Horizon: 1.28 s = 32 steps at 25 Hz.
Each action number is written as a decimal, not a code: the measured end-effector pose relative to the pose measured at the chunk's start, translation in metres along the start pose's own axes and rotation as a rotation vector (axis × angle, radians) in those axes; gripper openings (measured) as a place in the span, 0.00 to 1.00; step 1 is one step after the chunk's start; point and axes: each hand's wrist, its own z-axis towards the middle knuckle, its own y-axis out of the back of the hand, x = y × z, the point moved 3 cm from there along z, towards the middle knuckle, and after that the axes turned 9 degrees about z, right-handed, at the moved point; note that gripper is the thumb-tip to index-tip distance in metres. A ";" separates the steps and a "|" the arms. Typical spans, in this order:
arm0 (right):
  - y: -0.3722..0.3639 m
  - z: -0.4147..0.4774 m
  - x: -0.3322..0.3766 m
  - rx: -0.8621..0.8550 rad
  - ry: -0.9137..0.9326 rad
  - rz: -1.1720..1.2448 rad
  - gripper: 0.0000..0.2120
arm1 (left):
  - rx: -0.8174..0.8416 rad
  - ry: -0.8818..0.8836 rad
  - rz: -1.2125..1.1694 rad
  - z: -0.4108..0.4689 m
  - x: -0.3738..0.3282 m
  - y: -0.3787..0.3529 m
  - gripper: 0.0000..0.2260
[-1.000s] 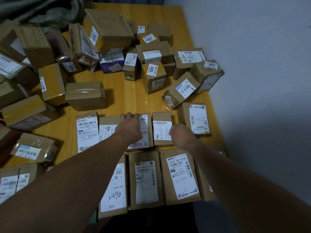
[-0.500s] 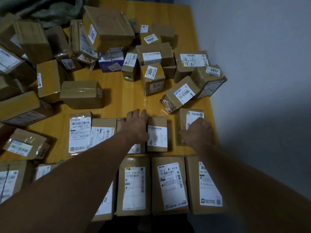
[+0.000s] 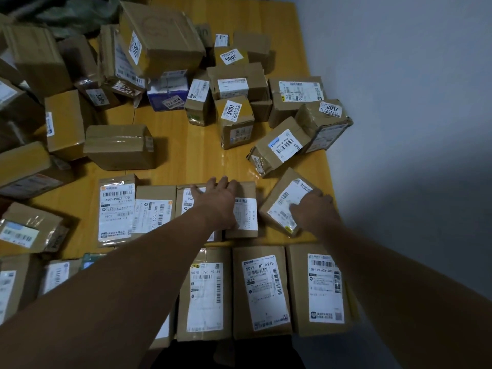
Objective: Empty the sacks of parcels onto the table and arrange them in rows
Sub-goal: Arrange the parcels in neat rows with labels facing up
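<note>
Head camera: the right hand (image 3: 312,209) has turned its brown cardboard parcel (image 3: 279,198) since a moment ago, so it now sits crooked at the right end of the second row, near the wooden table (image 3: 191,155) edge. Bent fingers hold its near corner. The left hand (image 3: 218,201) stays flat, fingers straight, pressing on two small parcels (image 3: 245,217) beside it (holding nothing). White stickers read "507-P807 T70" on a shiny taped parcel (image 3: 115,209) and "501E- M1 A21B" on a front-row parcel (image 3: 262,291). Farther back, loose boxes say "3001" (image 3: 234,121) and "2017" (image 3: 323,123).
</note>
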 end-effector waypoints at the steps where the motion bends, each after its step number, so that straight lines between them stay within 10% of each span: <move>1: 0.007 -0.002 0.002 -0.022 0.081 -0.132 0.36 | -0.003 0.000 -0.005 0.000 0.000 0.000 0.51; 5: 0.006 -0.003 0.016 -0.006 0.629 -0.730 0.49 | -0.006 -0.003 -0.022 0.000 0.001 -0.001 0.51; 10: -0.020 -0.001 0.021 -0.002 0.787 -0.891 0.45 | 0.005 0.010 -0.039 0.002 -0.003 0.001 0.51; 20: -0.015 0.027 0.013 -0.043 0.288 -0.343 0.56 | 0.033 0.053 -0.067 0.005 -0.007 0.005 0.48; 32: -0.024 0.023 0.021 0.015 0.050 0.020 0.39 | 0.026 0.046 -0.051 0.003 -0.004 0.005 0.49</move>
